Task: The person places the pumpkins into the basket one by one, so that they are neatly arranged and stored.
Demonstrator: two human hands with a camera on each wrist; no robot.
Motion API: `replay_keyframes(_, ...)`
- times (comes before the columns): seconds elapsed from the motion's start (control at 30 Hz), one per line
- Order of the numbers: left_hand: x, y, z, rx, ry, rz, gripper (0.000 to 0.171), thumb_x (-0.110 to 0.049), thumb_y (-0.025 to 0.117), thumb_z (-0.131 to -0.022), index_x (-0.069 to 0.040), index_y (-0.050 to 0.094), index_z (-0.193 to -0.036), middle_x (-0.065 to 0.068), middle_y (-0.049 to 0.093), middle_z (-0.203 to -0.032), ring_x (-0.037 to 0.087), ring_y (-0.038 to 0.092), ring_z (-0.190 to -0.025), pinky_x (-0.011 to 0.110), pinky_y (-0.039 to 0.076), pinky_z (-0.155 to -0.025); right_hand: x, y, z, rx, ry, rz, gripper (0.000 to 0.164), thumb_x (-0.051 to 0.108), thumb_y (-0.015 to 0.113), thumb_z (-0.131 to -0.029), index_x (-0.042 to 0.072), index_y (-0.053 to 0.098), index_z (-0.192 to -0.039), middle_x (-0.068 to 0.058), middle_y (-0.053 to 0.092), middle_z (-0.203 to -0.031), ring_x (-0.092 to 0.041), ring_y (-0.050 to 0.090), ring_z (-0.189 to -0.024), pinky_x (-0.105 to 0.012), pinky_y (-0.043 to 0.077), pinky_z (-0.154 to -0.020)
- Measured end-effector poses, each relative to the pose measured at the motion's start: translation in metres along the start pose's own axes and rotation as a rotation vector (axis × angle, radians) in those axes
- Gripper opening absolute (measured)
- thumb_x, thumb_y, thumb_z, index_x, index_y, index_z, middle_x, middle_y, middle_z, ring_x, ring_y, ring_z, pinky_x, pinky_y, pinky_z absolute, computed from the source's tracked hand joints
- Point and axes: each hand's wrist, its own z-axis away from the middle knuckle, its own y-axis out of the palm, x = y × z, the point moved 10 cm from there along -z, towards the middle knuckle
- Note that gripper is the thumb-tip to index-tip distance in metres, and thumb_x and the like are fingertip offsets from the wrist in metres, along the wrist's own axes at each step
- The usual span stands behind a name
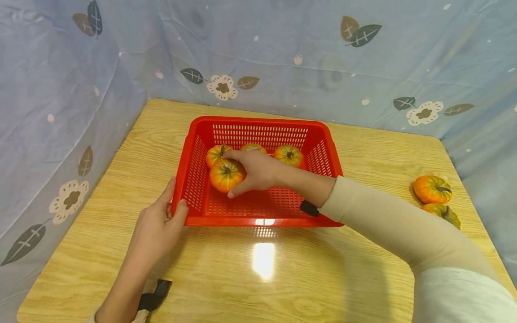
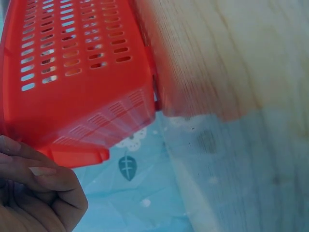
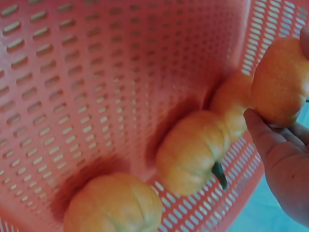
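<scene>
A red plastic basket (image 1: pixel 266 220) with slotted walls stands on the table. My left hand (image 1: pixel 158 224) grips its left rim, thumb on top; the left wrist view has the curled fingers (image 2: pixel 43 171) at the rim from outside. Inside the basket my right hand (image 1: pixel 258 171) holds a small orange pumpkin (image 1: pixel 225 176) between thumb and fingers. In the right wrist view that pumpkin (image 3: pixel 281 82) is up off the basket floor. Behind it sit a pumpkin (image 1: pixel 216 155) at the left, another (image 1: pixel 252 147) partly hidden by my hand, and a third (image 1: pixel 288 155) to the right.
Two more pumpkins lie on the table's right side, one orange (image 1: pixel 432 189) and one greener (image 1: pixel 442 213) in front of it, partly behind my right sleeve. A blue patterned cloth (image 1: pixel 274 54) hangs behind and beside the wooden table (image 1: pixel 218 278).
</scene>
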Motion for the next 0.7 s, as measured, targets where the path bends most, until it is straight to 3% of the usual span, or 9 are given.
replay_keyframes(0.23, 0.001, 0.001, 0.000, 0.007, -0.016, 0.008, 0.062, -0.025, 0.053, -0.104, -0.006, 0.031, -0.159, -0.003, 0.043, -0.052, 0.009, 0.034, -0.041, 0.027, 0.032, -0.037, 0.002, 0.018, -0.007, 0.039, 0.003, 0.029, 0.092, 0.043, 0.087, -0.079, 0.010, 0.044, -0.153, -0.007, 0.054, -0.144, -0.024, 0.053, -0.128, -0.036, 0.040, -0.108)
replay_keyframes(0.7, 0.003, 0.001, -0.001, 0.013, -0.019, 0.008, 0.062, -0.027, 0.051, -0.105, -0.006, 0.031, -0.159, -0.003, 0.041, -0.052, 0.010, 0.033, -0.042, 0.028, 0.032, -0.037, 0.007, 0.036, -0.015, 0.035, -0.054, 0.045, 0.086, 0.043, 0.090, -0.076, 0.008, 0.051, -0.144, -0.004, 0.061, -0.132, -0.017, 0.058, -0.116, -0.029, 0.044, -0.101)
